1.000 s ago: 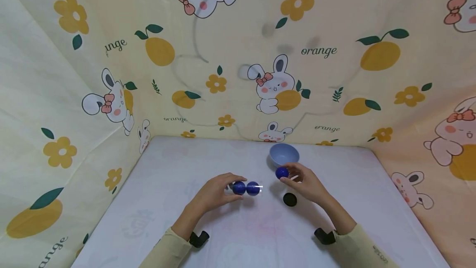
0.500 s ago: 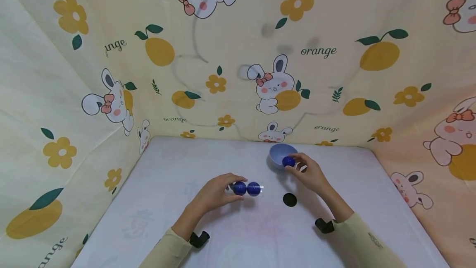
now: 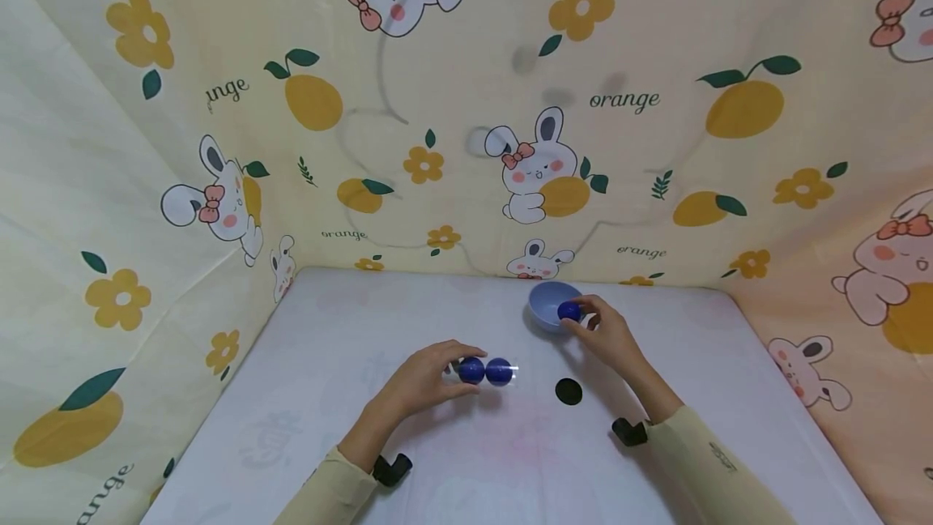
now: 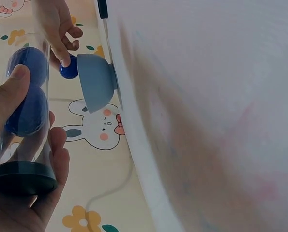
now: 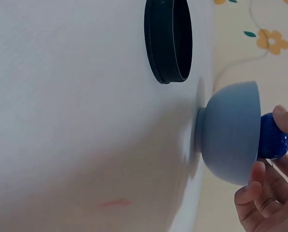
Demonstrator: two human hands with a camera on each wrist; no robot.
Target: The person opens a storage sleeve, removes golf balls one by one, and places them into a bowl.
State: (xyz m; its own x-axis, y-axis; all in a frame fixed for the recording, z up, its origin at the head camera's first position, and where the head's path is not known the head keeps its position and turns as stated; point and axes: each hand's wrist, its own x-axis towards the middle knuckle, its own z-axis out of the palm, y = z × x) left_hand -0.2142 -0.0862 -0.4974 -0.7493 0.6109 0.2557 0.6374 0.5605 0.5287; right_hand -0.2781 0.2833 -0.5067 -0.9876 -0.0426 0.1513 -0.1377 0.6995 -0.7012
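Note:
My left hand (image 3: 423,377) grips a clear tube (image 4: 27,152) lying level in the head view, thumb on one side and fingers around the other. Two blue balls (image 3: 499,372) sit inside it, one behind the other; a dark cap (image 4: 26,179) closes the end near my palm. Between thumb and fingertips, my right hand (image 3: 608,336) pinches another blue ball (image 3: 569,312). That ball is right at the rim of the light blue bowl (image 5: 228,133), partly overlapping its opening in the right wrist view. The bowl's inside is mostly hidden in both wrist views.
A round black lid (image 3: 568,391) lies on the white-covered table (image 3: 291,363), in front of the bowl. Behind the table hangs a cream cloth (image 3: 452,104) printed with rabbits and oranges, and it also rises at both sides.
My right hand has carried its blue ball away from me and slightly right, from in front of the bowl to over its rim. The left hand and tube have stayed nearly still.

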